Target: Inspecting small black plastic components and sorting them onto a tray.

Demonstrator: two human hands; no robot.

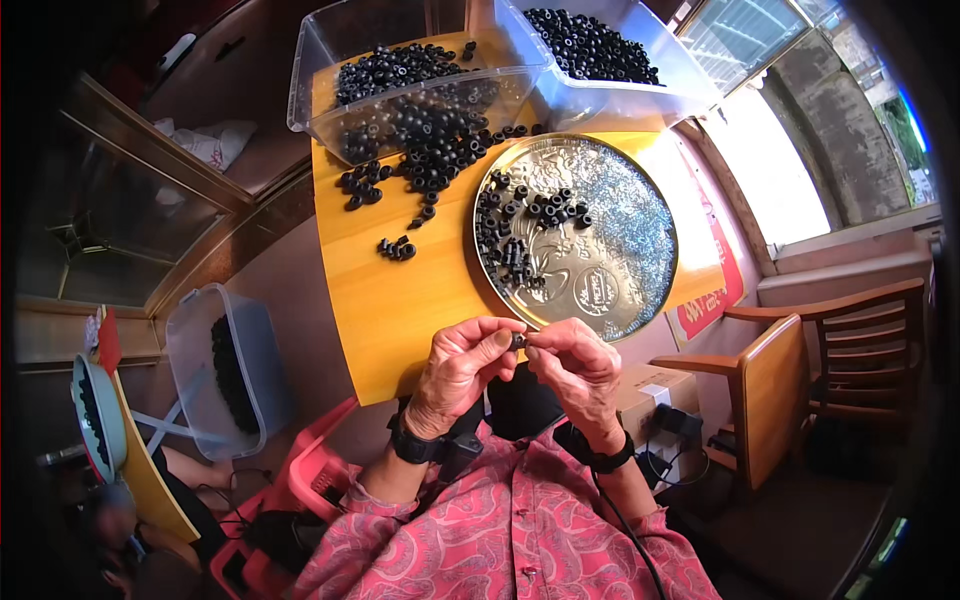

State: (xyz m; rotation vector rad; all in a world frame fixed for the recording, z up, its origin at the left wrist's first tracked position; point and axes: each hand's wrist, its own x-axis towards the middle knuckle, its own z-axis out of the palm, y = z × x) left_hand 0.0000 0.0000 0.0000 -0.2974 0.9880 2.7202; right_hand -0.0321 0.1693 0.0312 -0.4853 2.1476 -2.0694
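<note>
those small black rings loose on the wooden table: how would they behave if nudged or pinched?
The small black rings look short and round, so probably roll or scatter if nudged. Probably light: fingertips of the left hand and right hand hold one. They lie piled, so a pinch may catch several.

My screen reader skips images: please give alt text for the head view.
Left hand and right hand pinch one small black ring above a wooden table. Behind sit a round metal tray and clear bins holding similar rings.
</note>
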